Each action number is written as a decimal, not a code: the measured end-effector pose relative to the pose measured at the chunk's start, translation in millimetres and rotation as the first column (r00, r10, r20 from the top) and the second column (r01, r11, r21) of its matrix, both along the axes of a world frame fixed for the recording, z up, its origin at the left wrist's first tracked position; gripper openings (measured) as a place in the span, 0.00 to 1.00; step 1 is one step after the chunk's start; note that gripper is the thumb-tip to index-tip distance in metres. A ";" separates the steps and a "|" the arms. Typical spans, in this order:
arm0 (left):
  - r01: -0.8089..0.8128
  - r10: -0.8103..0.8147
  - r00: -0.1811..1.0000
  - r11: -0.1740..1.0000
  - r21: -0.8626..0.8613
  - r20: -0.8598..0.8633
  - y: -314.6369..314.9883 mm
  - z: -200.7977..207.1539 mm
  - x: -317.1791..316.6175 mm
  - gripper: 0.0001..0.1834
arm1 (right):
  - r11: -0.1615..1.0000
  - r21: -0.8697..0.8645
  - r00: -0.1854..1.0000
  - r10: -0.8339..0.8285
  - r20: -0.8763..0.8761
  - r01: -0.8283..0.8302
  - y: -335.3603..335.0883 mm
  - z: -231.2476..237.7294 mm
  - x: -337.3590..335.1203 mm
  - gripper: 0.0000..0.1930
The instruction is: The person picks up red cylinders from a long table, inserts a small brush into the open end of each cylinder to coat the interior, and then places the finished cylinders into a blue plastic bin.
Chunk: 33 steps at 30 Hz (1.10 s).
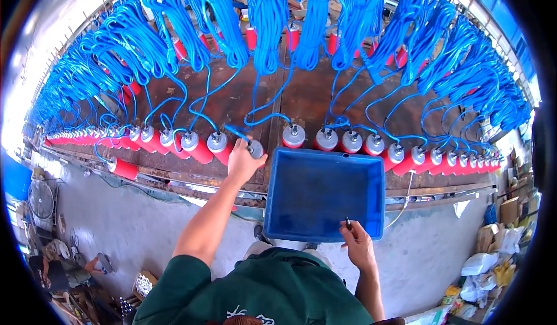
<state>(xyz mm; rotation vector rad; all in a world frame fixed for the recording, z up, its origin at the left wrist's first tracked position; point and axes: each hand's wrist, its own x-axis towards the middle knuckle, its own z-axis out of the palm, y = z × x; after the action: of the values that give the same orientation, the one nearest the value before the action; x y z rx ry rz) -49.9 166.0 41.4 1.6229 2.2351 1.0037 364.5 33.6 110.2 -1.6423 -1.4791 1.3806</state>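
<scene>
My left hand [245, 162] is closed around a red cylinder with a grey cap [256, 148] and a blue cable, in the row along the bench's near edge. Over the near right corner of a shallow blue plastic bin [326, 153], my right hand [360, 246] pinches a short dark pen-like piece [348, 223]; its exact kind is unclear. The bin juts out toward me from the bench edge. Just beyond it stands another red cylinder [294, 135], its cap facing up.
Coiled blue cables [267, 26] hang in a long row above the brown bench top [307, 96]. Several red cylinders line both sides. One cylinder [123, 168] lies tipped toward the front edge at left. Bags and cartons [484, 264] are heaped on the floor at right.
</scene>
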 end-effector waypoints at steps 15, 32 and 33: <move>-0.280 -0.014 0.609 0.932 0.231 0.793 -112.9 125.1 22.1 0.31 | 0.952 0.111 0.955 0.293 -0.052 -0.285 19.8 -3.8 -11.0 0.23; -0.084 0.213 -0.006 0.973 -0.213 0.977 -144.2 13.2 41.7 0.35 | 0.982 0.077 0.963 0.185 -0.194 -0.173 30.6 5.5 -28.1 0.12; -0.047 0.191 -0.025 0.980 -0.192 0.981 -144.4 13.7 41.6 0.34 | 0.981 0.085 0.964 0.188 -0.186 -0.174 33.9 7.1 -32.1 0.12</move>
<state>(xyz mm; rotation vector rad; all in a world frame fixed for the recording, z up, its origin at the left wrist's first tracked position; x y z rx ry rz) -8.3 21.7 55.1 0.1653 1.1997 1.3807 332.4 67.5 117.3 -1.3164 -1.5727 1.5229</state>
